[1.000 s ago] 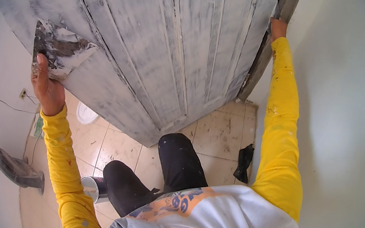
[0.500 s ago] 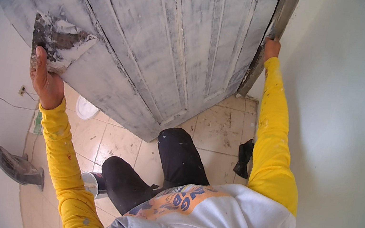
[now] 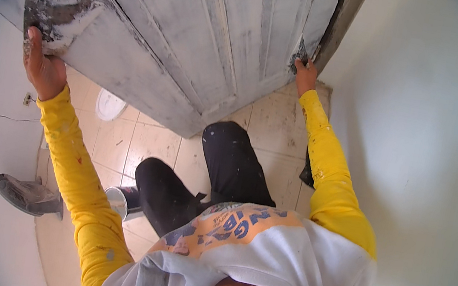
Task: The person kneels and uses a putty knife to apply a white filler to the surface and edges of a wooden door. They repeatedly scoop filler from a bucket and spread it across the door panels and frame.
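A panelled door (image 3: 169, 30), smeared with white and grey filler, stands in front of me. My left hand (image 3: 46, 69) grips a thin, roughly triangular board (image 3: 56, 17) with white filler and dark stains on it; the thumb lies on its upper face. That board is at the door's left side. Toward the door's right edge, low down, my right hand (image 3: 305, 77) is closed around a putty knife (image 3: 300, 55). Its blade is at the door's face, beside a groove. The knife's handle is mostly hidden by my fingers.
A bare door frame (image 3: 343, 26) runs along the right, beside a white wall (image 3: 422, 145). On the tiled floor (image 3: 153, 142) are a white lid (image 3: 109, 105), an open can (image 3: 117, 202) by my knee and a dark fan-like object (image 3: 29, 196). Something black (image 3: 308, 174) lies behind my right forearm.
My right hand has moved left, from the gap by the door frame onto the door's face, where the putty knife shows more plainly. My left hand still holds the board.
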Motion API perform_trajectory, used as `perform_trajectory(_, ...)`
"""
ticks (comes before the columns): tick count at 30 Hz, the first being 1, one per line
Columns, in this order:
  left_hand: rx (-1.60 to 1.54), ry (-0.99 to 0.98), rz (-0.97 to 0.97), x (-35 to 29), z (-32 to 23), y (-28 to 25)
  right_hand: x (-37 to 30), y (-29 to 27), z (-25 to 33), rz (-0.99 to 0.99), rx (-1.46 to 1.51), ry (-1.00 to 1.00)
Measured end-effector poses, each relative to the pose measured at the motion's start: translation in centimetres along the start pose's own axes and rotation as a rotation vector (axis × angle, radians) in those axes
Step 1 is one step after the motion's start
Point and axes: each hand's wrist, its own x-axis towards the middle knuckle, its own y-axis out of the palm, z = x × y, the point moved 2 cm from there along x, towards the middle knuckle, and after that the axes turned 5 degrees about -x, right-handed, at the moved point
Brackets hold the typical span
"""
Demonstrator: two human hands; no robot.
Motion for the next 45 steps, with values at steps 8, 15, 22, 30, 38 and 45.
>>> perform_trajectory(8,-0.321,-0.178,0.098,0.7,-0.7,0.3,-1.4,-6.4,-7.3,-0.189,0.064,0.187)
perform_trajectory(15,-0.134,-0.072,0.058,0.7,-0.9,0.6,9.7,-4.8,-14.0,-0.245,-0.044,0.16)
perform_trajectory(22,0.292,0.142,-0.01,-0.7,-1.4,2.5,12.9,-2.1,-15.5,-0.292,-0.162,0.095)
perform_trajectory(30,0.185,0.046,-0.117,-1.5,-1.3,4.9,13.6,0.3,-16.9,-0.288,-0.247,-0.047)
perform_trajectory(38,0.314,0.053,-0.082,-1.4,-1.3,6.1,3.3,8.5,-18.9,-0.327,-0.256,-0.168)
perform_trajectory(45,0.26,0.036,-0.156,-1.5,-1.7,7.0,8.7,1.8,-20.1,-0.24,-0.289,-0.083)
